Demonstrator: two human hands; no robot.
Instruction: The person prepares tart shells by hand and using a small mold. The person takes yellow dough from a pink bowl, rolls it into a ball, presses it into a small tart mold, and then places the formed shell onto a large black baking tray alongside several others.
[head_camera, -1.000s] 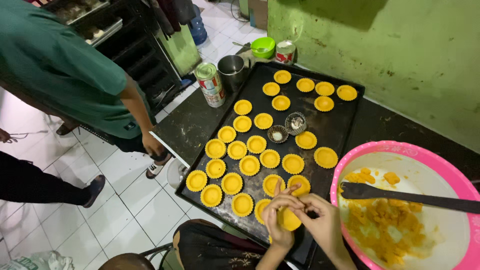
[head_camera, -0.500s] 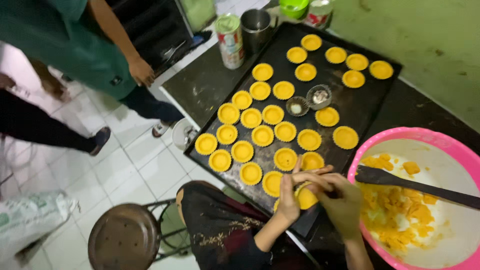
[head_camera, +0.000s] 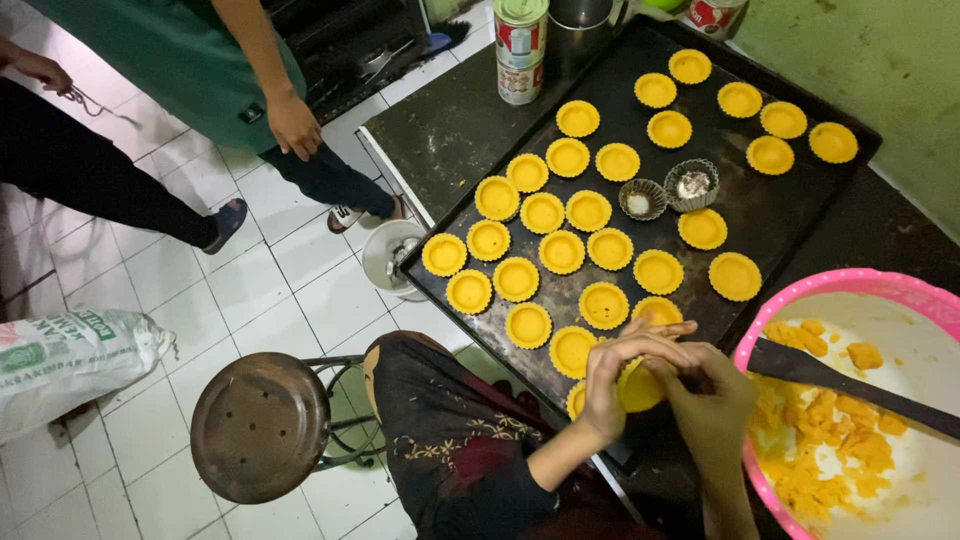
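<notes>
Both hands, left hand and right hand, have their fingers closed around one yellow dough shell, as half a second ago. Beyond the fingers, the black tray has slid lower in view; the pink bowl sits right of them.

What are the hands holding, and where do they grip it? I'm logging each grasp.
Both hands, left hand and right hand, cup one yellow dough tart shell around its sides.

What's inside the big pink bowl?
The pink bowl holds lumps of yellow dough and a dark flat tool resting across it. The bowl's right part is out of frame.
</notes>
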